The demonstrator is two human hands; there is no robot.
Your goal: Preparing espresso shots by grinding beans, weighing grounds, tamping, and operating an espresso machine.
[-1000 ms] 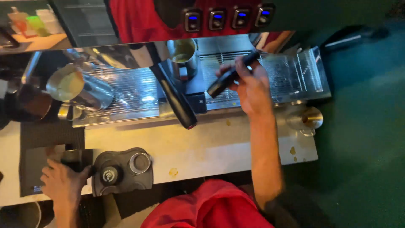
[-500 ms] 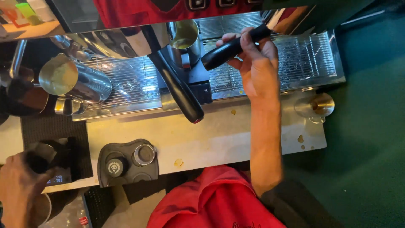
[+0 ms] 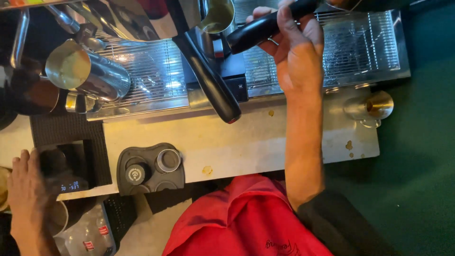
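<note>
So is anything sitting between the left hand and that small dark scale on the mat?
Nothing visible. The left hand is already against the near left side of the small dark scale on the black mat. The right hand is far off, holding a black handle.

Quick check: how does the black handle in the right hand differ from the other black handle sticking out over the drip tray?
The held handle is wrapped by the right hand and points toward upper right. The free handle is untouched, slanting down toward the counter edge. The free one looks longer, with a red-tipped end; the held one's far end is hidden. Both are black, rounded and lie over the metal drip tray.
</note>
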